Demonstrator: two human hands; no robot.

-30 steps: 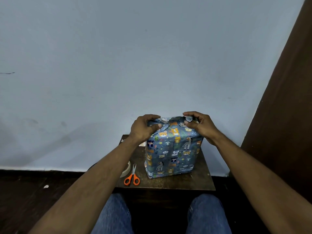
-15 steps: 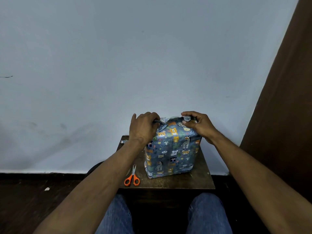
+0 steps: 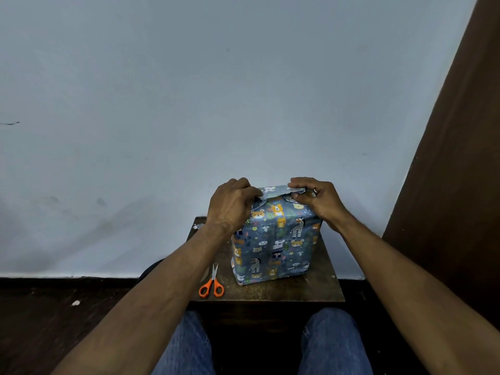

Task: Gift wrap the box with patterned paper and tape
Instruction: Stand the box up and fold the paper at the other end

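Head view: both hands [image 3: 232,205] [image 3: 319,198] pinch the box's [image 3: 273,239] top paper edge.

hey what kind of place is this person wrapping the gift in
Probably a plain room at home: a small wooden table against a bare pale wall, dark floor, orange scissors beside the box.

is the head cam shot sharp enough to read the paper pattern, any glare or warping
Head view: dim, even light, no glare; the animal print on the wrapped box reads sharply. Wide-angle warping bends the forearms outward and tilts the brown panel at right. Soft shadows smudge the wall left of the left hand; the right hand is sharp.
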